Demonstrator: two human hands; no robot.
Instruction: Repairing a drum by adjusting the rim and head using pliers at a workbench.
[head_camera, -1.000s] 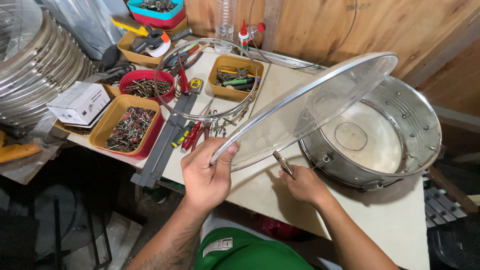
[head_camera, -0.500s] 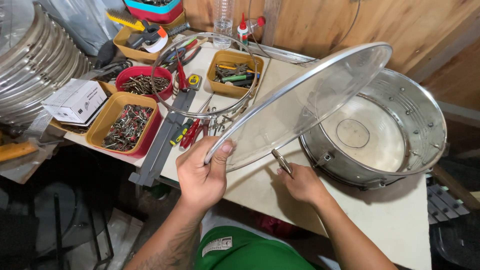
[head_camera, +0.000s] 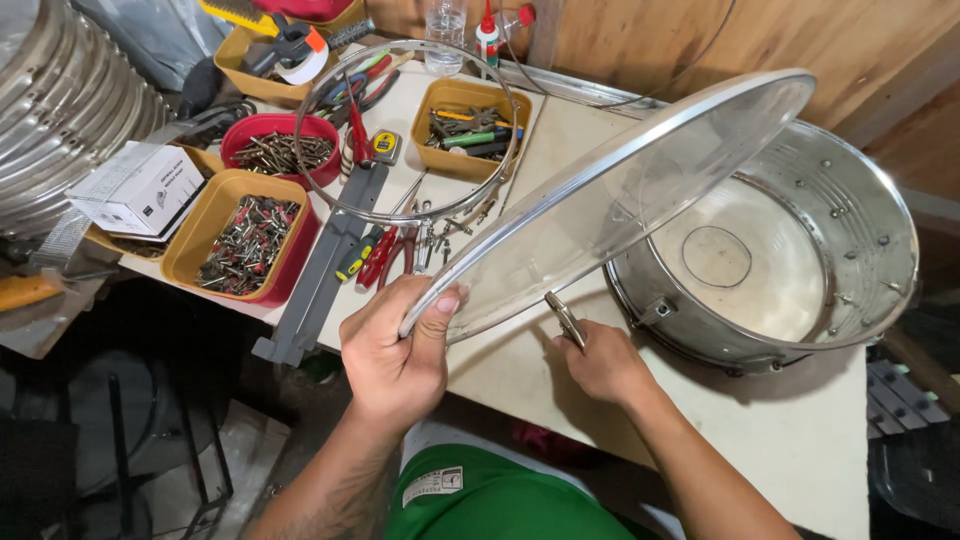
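My left hand (head_camera: 395, 350) grips the near rim of a clear drum skin (head_camera: 620, 200) with a metal edge, held tilted up above the table. The skin's far edge reaches over a shiny metal drum shell (head_camera: 880, 250) that lies open side up on the right of the table. Under the skin, my right hand (head_camera: 605, 365) rests on the tabletop and holds a small metal tool (head_camera: 565, 318) that points up toward the skin.
A loose metal hoop (head_camera: 330, 205) lies across plastic trays of screws (head_camera: 245, 240) and tools (head_camera: 470, 125). Pliers and a grey bar tool (head_camera: 320, 280) lie near the table's front edge. A white box (head_camera: 140, 190) and stacked metal shells (head_camera: 60, 100) stand at left; wooden wall behind.
The clear skin has tipped a little further up and its far edge has shifted slightly. Both hands stay in nearly the same places on the rim and the tool.
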